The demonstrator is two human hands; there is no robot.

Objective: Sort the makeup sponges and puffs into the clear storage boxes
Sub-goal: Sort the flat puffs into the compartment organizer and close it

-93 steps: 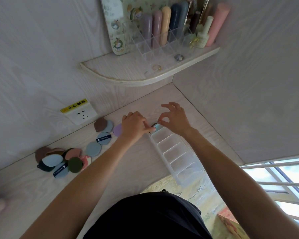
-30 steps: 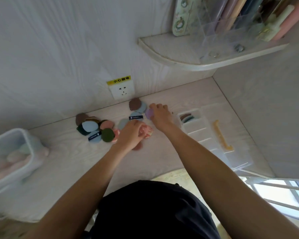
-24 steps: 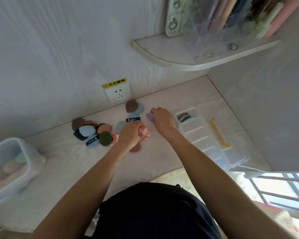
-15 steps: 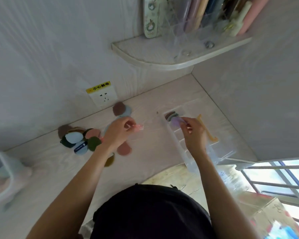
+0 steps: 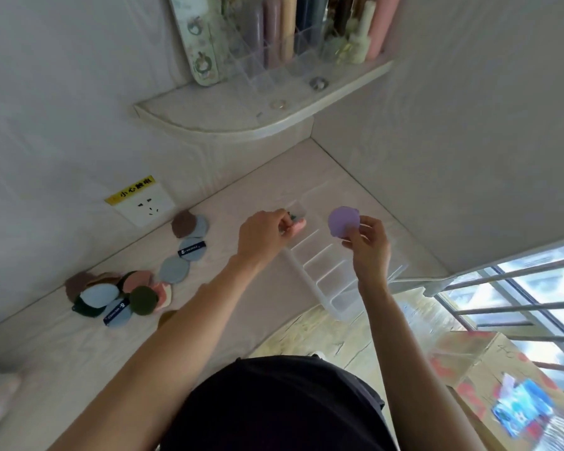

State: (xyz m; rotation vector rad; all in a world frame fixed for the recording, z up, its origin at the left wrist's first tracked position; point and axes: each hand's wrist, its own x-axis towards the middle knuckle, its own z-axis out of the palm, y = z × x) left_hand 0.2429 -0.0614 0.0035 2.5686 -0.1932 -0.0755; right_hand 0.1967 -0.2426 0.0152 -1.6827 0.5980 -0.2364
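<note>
Nearest on the surface, toward its left part: a loose pile of puffs [image 5: 118, 296] in brown, pale blue, pink and dark green, overlapping one another. A short trail runs from it toward the back wall: a grey-blue puff [image 5: 175, 270], a labelled blue puff [image 5: 192, 249], then a brown-and-blue pair [image 5: 189, 223] just below the wall socket [image 5: 144, 206].

Toward the right corner: the clear divided storage box [image 5: 326, 270], long axis running away from the front edge. Near compartments look empty. The farthest compartment seems to hold a few dark puffs, mostly hidden by the left hand.

Left hand [image 5: 262, 237]: grip closed on a pink puff [image 5: 298, 226], which sits at the rim of the far compartments, touching or just above it; cannot tell which.

Right hand [image 5: 368, 244]: thumb and fingertips clamped on the lower edge of a lilac puff [image 5: 343, 222], held upright above the box and clear of it.

Step in hand, as judged: seating the pink puff while the lilac one waits.

Technique notes:
- Turn each puff on edge, parallel to the dividers, so it slides in beside those already filed.
- The box looks light; press downward, not sideways, or it will skid.
- Release only once the puff stands between the walls.
- Keep the lilac puff clear until the left hand is out.
</note>
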